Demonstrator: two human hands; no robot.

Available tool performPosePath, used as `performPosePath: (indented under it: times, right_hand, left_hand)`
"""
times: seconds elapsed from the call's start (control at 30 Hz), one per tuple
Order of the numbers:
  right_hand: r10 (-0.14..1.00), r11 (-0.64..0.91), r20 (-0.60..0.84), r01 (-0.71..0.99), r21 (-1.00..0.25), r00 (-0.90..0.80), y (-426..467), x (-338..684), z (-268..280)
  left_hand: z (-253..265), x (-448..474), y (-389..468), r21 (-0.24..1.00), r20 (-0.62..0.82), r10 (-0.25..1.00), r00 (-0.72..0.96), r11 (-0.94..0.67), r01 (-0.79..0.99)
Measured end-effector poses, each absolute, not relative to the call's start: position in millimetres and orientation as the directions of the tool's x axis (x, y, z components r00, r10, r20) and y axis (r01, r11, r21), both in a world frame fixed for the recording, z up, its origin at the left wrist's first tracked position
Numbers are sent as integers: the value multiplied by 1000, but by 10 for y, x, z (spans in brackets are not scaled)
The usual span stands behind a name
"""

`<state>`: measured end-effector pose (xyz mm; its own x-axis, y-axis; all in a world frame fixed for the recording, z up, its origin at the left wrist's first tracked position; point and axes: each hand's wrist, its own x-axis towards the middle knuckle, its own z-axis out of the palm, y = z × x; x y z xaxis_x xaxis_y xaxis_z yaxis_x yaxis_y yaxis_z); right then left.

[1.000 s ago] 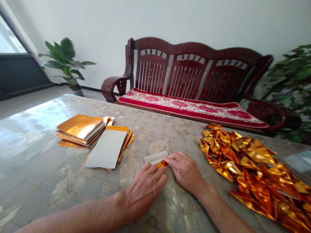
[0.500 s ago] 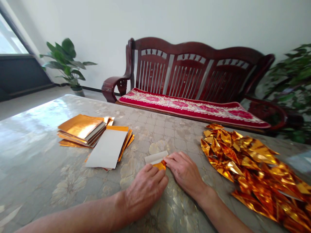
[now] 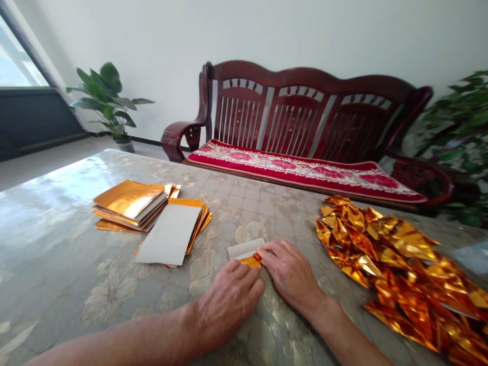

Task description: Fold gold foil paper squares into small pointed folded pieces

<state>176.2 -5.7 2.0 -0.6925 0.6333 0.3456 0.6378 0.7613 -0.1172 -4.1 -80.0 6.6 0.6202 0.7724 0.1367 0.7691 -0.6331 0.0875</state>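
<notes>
A partly folded sheet of gold foil paper [image 3: 246, 249] lies on the table between my hands, its pale grey back showing along the far strip and orange-gold nearer me. My left hand [image 3: 233, 300] presses on its near edge with curled fingers, which cover part of the sheet. At the right end, my right hand [image 3: 287, 267] pinches the paper between thumb and fingers. Left of my hands is a stack of flat foil sheets [image 3: 129, 198], gold side up, overlapped by a fanned stack with a grey sheet [image 3: 170, 234] on top.
A heap of folded gold foil pieces [image 3: 396, 274] covers the table's right side. Beyond the patterned tabletop [image 3: 114, 284] stands a dark red wooden bench [image 3: 293, 112] with a floral cushion [image 3: 282, 161]. Potted plants [image 3: 109, 101] stand at both sides.
Both hands stay on the folded sheet with almost the same grip. The whole view has shifted very slightly; nothing was picked up or let go.
</notes>
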Motion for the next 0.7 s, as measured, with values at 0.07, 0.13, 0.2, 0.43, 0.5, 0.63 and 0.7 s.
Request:
performPosePath:
  times: [0.07, 0.13, 0.2, 0.43, 0.5, 0.63, 0.7]
  right_hand:
    - [646, 750, 354, 647, -134, -676, -62, 1754, 20]
    - [665, 735, 359, 659, -158, -655, -66, 1748, 15]
    - [683, 721, 363, 666, -192, -634, -66, 1746, 4]
    - [708, 699, 401, 658, -282, -581, -31, 1743, -30]
    - [708, 699, 406, 657, -282, -578, -27, 1741, -27]
    - [698, 706, 407, 662, -253, -589, -42, 1737, -16]
    - [692, 709, 400, 670, -220, -601, -53, 1731, -9]
  left_hand:
    - [65, -42, -798, 80, 135, 771, 622, -635, 769]
    - [67, -44, -797, 75, 133, 769, 625, -637, 767]
    - [72, -45, -797, 70, 132, 768, 627, -638, 767]
    - [74, -41, -785, 49, 121, 765, 633, -641, 766]
    - [65, -39, -780, 38, 123, 764, 633, -641, 766]
    - [42, -34, -772, 24, 133, 767, 628, -636, 771]
    - [41, -31, -770, 29, 133, 767, 628, -636, 771]
